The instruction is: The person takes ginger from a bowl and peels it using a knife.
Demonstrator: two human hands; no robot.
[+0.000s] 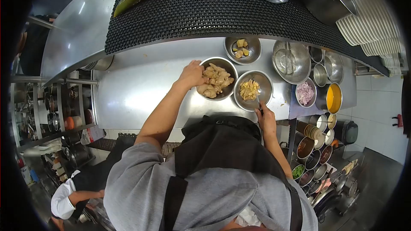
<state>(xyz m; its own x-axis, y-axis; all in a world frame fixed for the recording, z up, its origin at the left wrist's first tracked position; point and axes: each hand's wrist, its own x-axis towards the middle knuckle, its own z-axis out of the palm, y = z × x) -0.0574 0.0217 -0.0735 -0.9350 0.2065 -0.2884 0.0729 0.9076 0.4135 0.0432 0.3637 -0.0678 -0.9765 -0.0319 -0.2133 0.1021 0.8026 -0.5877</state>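
My left hand is at the left rim of a steel bowl full of knobbly ginger; its fingers are bent against the ginger, and whether they grip a piece is hidden. Just to the right, a second steel bowl contains pale yellow chopped pieces. My right hand is closed around the dark handle of a knife, whose blade points into that second bowl. Behind them, a third bowl has a few yellowish chunks in it.
A raised shelf with black matting overhangs the steel counter. Right of the bowls are a large steel bowl, chopped onion and an orange liquid container. A person is at the lower left.
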